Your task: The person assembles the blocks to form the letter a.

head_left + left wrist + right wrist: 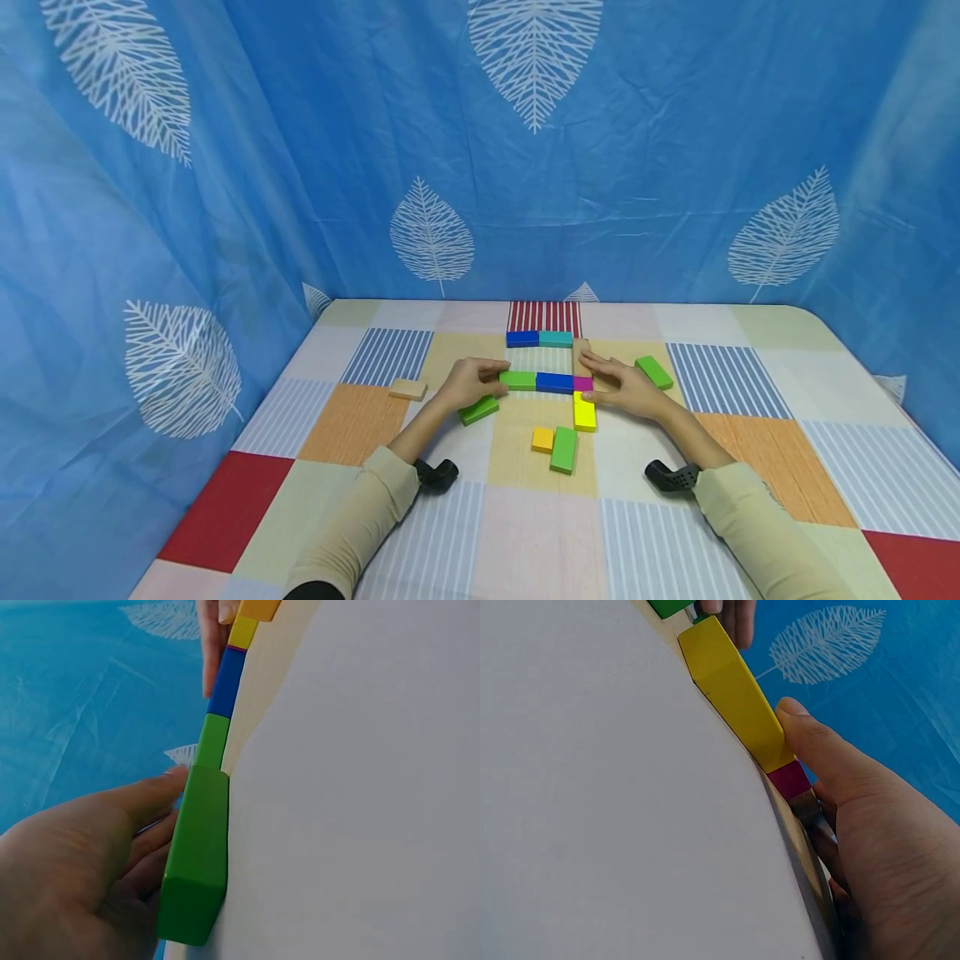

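Note:
A straight row runs across the cloth: a green block (517,381), a blue block (555,383) and a small magenta block (582,384). A tan block (581,354) lies behind the magenta one, and a yellow block (584,412) in front of it. My left hand (467,382) is at the row's left end, fingertips and thumb by the green block's end. My right hand (630,390) rests its fingers against the tan block, while its thumb (795,712) touches the yellow block's side. Some right fingers are hidden in the right wrist view.
Farther back, a blue block (522,339) adjoins a teal block (556,339). Loose pieces lie around: a green block (478,410) beneath the left wrist, a tan block (408,389), a green block (654,372), an orange block (542,440) beside another green block (563,451).

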`<action>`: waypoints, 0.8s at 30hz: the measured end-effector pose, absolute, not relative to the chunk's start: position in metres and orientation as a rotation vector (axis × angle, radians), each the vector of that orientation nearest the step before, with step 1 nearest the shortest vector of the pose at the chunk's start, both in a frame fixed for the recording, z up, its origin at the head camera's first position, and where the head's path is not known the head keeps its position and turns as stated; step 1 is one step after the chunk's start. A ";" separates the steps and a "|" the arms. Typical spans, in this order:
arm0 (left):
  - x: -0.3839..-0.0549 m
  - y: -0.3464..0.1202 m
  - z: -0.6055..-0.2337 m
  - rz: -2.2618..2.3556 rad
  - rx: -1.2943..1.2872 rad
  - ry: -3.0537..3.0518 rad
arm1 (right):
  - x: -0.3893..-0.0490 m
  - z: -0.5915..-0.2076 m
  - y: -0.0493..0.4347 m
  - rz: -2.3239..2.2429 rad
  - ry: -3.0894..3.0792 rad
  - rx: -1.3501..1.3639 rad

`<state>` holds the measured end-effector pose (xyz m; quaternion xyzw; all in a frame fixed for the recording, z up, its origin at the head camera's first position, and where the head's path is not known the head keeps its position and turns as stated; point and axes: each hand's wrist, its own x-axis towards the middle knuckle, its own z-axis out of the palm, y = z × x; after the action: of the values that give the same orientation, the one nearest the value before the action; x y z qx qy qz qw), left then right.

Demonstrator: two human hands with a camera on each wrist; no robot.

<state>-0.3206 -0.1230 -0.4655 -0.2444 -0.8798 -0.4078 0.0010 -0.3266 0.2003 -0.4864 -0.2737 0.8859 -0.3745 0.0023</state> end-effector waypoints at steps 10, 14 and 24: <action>-0.317 -0.157 -0.465 -1.617 -0.824 -2.711 | -0.327 -0.488 0.200 -1.157 2.784 -0.849; -0.310 -0.167 -0.453 -1.732 -0.951 -2.731 | -0.327 -0.486 0.201 -1.153 2.793 -0.829; -0.309 -0.177 -0.449 -1.984 -1.273 -2.678 | -0.327 -0.486 0.202 -1.151 2.786 -0.824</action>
<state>-0.3087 -0.1775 -0.4493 -0.3489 -0.7336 -0.5436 -0.2114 -0.3274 0.2017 -0.4863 -0.2637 0.8914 -0.3684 0.0082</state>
